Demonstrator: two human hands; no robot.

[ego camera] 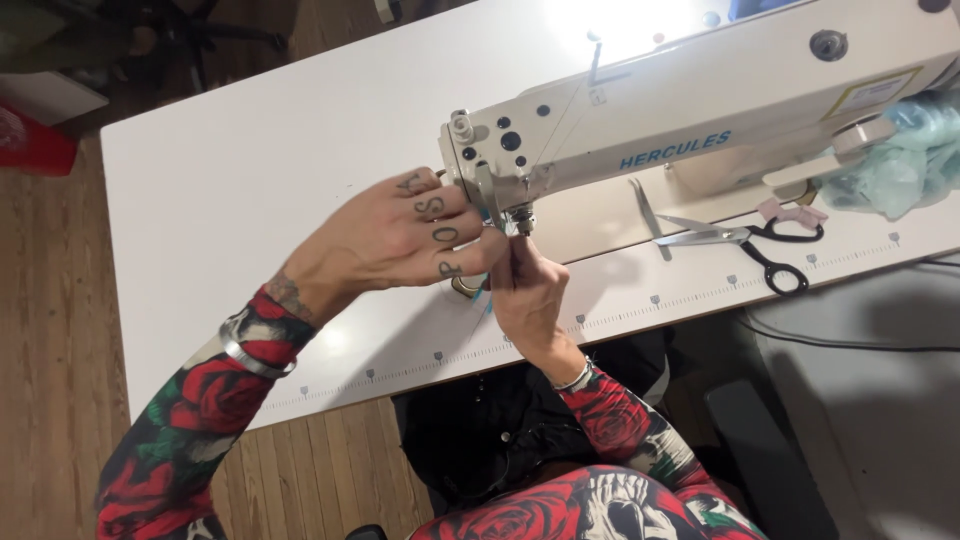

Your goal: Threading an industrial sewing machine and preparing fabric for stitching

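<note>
Both hands meet at the needle end of a cream industrial sewing machine (700,110) on the white counter (250,180). The left hand (395,240) rests against the machine head, fingers curled, its grip unclear. The right hand (530,290), just beneath, has its grip pinched on a thin turquoise thread (487,300) below the needle. Black-handled scissors (745,240) lie further right, near pale green fabric (915,150).

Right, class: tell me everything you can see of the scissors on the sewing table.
The scissors have silver metal blades and black looped handles. They lie flat on the white table, blades open and pointing left, handles to the right, just below the cream sewing machine. A small pink thing lies at the upper handle. Neither of the hands touches them.
</note>
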